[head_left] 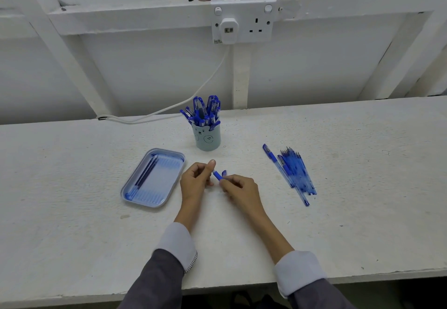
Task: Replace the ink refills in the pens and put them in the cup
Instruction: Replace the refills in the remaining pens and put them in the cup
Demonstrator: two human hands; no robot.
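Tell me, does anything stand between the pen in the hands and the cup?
Nothing visible does. The left hand and the right hand hold the pen just before the cup, only bare table between. The tray lies left, the loose pens right. The cup itself is crowded.

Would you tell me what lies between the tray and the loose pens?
In the head view, the left hand and right hand, together holding one pen.
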